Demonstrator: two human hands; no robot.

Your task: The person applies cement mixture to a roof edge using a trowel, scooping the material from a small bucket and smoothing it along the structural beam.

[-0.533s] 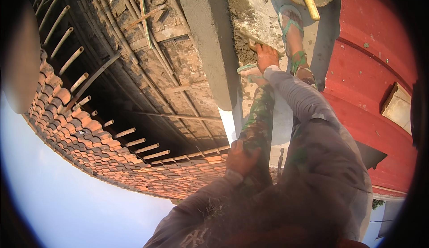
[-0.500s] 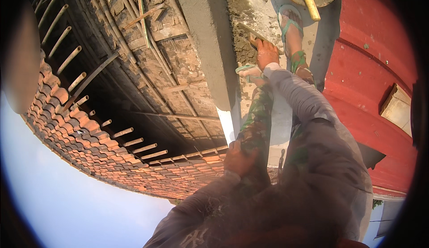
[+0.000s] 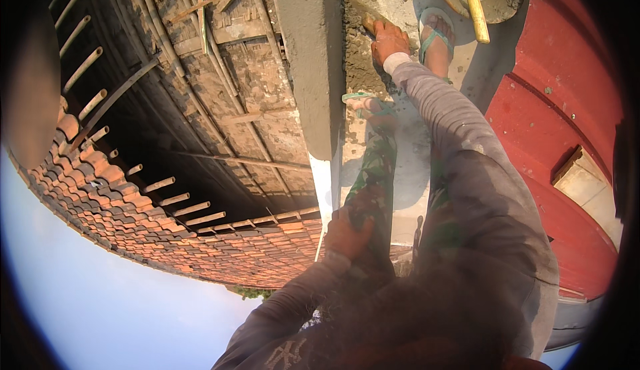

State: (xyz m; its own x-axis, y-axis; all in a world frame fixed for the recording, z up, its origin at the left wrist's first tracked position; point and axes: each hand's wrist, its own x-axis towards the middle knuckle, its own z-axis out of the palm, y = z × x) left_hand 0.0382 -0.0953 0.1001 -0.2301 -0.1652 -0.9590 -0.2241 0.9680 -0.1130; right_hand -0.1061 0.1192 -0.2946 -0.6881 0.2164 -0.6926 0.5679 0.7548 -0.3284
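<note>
My right hand [image 3: 390, 42] is closed round a small wooden float [image 3: 369, 25], against wet grey mortar [image 3: 360, 67] on a concrete strip [image 3: 407, 143] beside a plastered ledge [image 3: 310, 50]. My left hand [image 3: 350, 237] rests on my left leg in camouflage trousers [image 3: 373, 170], fingers apart and slightly bent. My feet in green flip-flops [image 3: 437, 43] are on the concrete. Above my right foot sits a round mortar container [image 3: 500, 3] with a yellow-handled trowel [image 3: 477, 17] on it.
A red curved surface [image 3: 560, 57] with a pale tile piece [image 3: 580, 190] lies to the right. To the left, beyond the ledge, are a woven bamboo roof underside [image 3: 233, 83], protruding bamboo poles [image 3: 90, 103] and orange roof tiles [image 3: 113, 203].
My right hand has moved up and slightly left along the mortar with the float. The view has shifted slightly. My left hand stays on my leg.
</note>
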